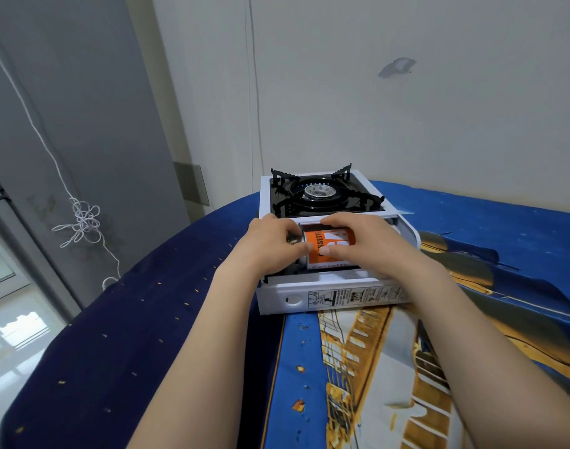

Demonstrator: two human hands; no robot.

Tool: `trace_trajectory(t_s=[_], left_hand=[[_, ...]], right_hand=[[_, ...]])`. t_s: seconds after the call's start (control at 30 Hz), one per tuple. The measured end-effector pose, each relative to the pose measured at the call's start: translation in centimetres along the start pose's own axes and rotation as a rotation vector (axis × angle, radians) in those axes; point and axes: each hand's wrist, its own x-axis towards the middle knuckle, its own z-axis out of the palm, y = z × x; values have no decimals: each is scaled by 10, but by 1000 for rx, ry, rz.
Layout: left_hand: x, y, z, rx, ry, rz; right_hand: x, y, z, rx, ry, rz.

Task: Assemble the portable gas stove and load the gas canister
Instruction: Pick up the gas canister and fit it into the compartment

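Your forearms reach over the blue printed cloth point(179, 319) to the portable gas stove point(277, 296), where the orange gas canister point(322, 246) lies on its side in the open compartment. Your left hand point(270, 244) grips its left end and your right hand point(364, 241) curls over its body. Expect a rigid, smooth can that is likely to roll, so hold it round the barrel.
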Motion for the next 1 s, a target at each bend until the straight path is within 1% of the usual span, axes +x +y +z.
trace_trajectory(t_s=[0.27, 0.43, 0.6, 0.8, 0.93, 1.0], left_hand=[[-1, 4, -4, -106, 116, 31], [-8, 18, -10, -145, 166, 109], [-24, 30, -6, -167, 191, 162], [-43, 38, 8, -129, 223, 199], [-59, 46, 17, -16, 261, 278], [-65, 46, 19, 18, 245, 315]], right_hand=[[-9, 2, -22, 89, 8, -22], [-15, 5, -27, 83, 57, -1], [-24, -2, -26, 105, 99, -23], [-45, -8, -33, -10, 69, -89], [-68, -12, -30, -145, 146, -188], [-78, -12, -27, -184, 199, -243]])
